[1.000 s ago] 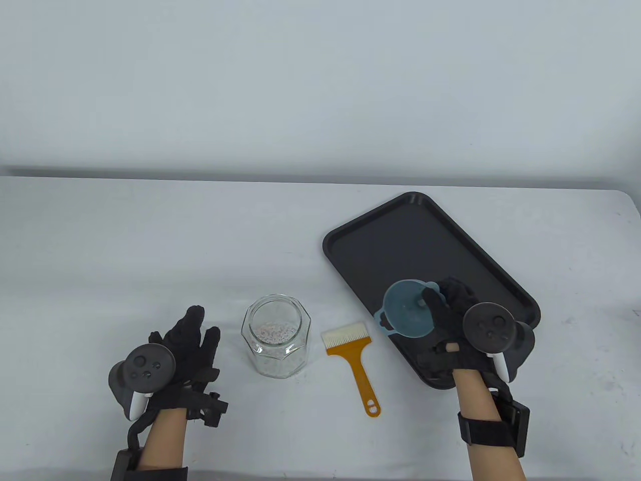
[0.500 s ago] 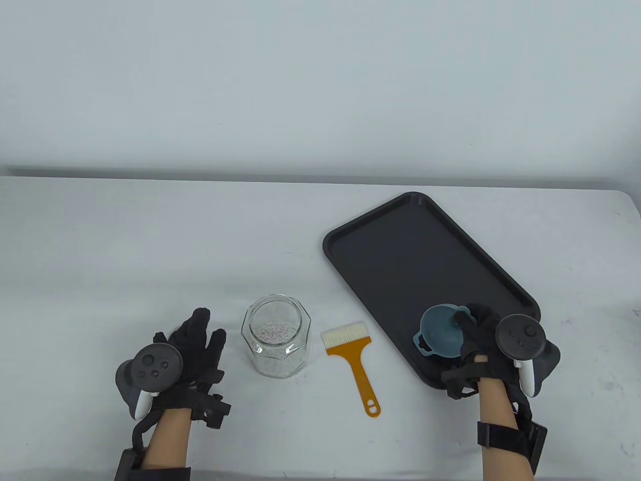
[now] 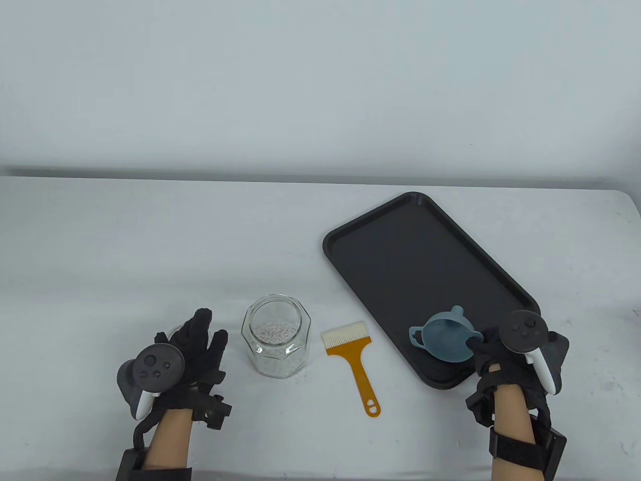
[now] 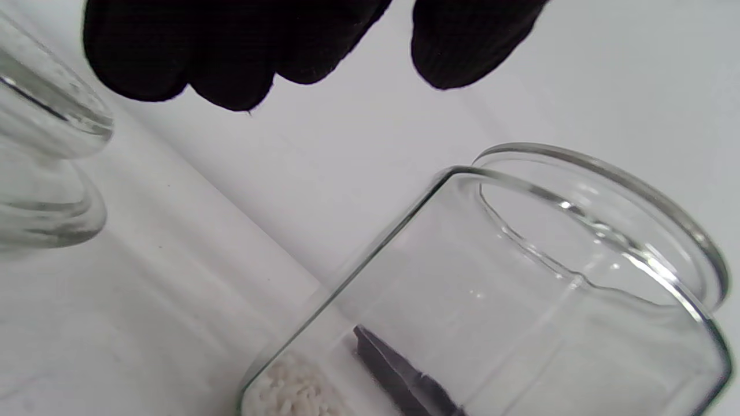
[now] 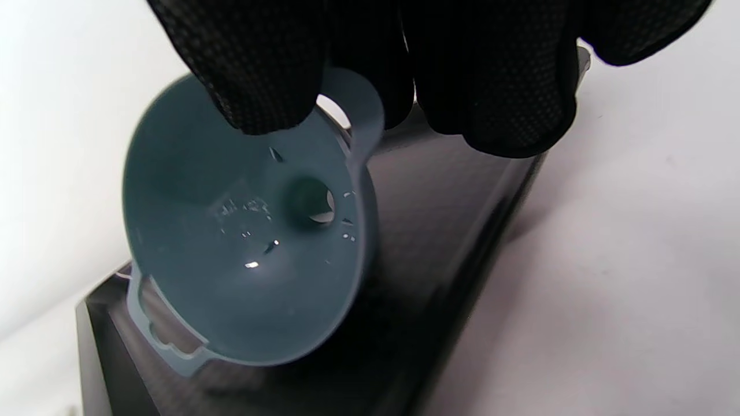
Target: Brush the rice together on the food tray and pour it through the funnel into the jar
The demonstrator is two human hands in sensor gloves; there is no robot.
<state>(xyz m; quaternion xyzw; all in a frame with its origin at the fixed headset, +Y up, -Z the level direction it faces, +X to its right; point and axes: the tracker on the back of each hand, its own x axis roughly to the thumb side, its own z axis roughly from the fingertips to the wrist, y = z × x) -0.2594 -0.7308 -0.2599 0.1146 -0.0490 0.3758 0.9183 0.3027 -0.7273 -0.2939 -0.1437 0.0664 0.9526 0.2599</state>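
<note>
My right hand [image 3: 482, 344] pinches the rim of the blue funnel [image 3: 447, 339] and holds it tilted over the near corner of the black food tray [image 3: 400, 250]. In the right wrist view my fingertips [image 5: 254, 75] grip the funnel [image 5: 243, 231] by its tab above the tray [image 5: 457, 231]; whether the two touch I cannot tell. The glass jar [image 3: 276, 334] stands with white rice [image 3: 273, 331] at its bottom. My left hand [image 3: 208, 328] hovers open just left of it, holding nothing. In the left wrist view the jar [image 4: 520, 277] shows rice [image 4: 289, 396] low inside.
A brush [image 3: 352, 350] with an orange handle and pale bristles lies between jar and tray. A clear glass object [image 4: 46, 144] sits by my left hand, mostly hidden in the table view. The table's right edge [image 3: 632, 220] is near the tray.
My right hand has carried the funnel right and toward me, from mid tray to its near corner, tipping it over. The left hand edged slightly right.
</note>
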